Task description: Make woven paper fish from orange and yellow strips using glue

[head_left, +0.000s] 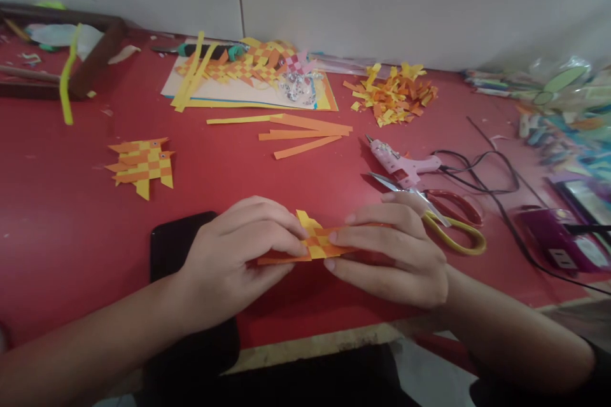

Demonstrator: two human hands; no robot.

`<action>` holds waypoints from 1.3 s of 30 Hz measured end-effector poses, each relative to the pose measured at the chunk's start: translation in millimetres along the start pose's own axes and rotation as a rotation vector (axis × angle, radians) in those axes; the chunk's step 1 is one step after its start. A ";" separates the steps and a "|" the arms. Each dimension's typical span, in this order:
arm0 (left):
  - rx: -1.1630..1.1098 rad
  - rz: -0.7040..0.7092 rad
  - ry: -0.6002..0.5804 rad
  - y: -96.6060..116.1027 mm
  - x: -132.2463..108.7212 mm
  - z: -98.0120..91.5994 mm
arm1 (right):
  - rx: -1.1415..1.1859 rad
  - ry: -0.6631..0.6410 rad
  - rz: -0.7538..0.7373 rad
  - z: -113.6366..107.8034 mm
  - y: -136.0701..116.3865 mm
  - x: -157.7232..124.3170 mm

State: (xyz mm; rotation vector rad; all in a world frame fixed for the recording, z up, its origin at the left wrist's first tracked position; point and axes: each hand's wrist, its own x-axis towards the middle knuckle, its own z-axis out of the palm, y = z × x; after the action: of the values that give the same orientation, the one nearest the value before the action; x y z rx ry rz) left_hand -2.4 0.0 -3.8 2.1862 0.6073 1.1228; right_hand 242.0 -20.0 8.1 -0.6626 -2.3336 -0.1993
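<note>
Between my two hands is a small weave of orange and yellow paper strips [316, 243], checkered in the middle, with a yellow end sticking up and orange ends running out to both sides. My left hand [248, 241] pinches its left side between thumb and fingers. On the right side, my right hand [391, 248] grips it the same way, its fingers covering part of the orange strips. Finished-looking woven paper fish [146, 162] with small eyes lie to the left. Loose orange strips [310, 133] and one yellow strip [243, 119] lie beyond my hands.
Scissors [449, 222] and a pink glue gun [405, 162] with a black cord lie right of my hands. Paper scraps [394, 94] are heaped behind. Stacked paper sheets [248, 98] hold more woven pieces. A black phone-like slab [167, 241] lies under my left wrist; a wooden frame [107, 41] stands far left.
</note>
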 end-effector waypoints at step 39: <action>-0.113 -0.418 0.137 4.4 -2.3 11.1 | -0.146 0.102 0.226 14.0 0.8 0.8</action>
State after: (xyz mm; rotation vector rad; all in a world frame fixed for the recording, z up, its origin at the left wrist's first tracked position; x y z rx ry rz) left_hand 6.2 -7.9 -7.3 1.7867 0.9819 1.0537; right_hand 233.7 -14.5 -1.9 -0.9592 -2.1414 -0.2953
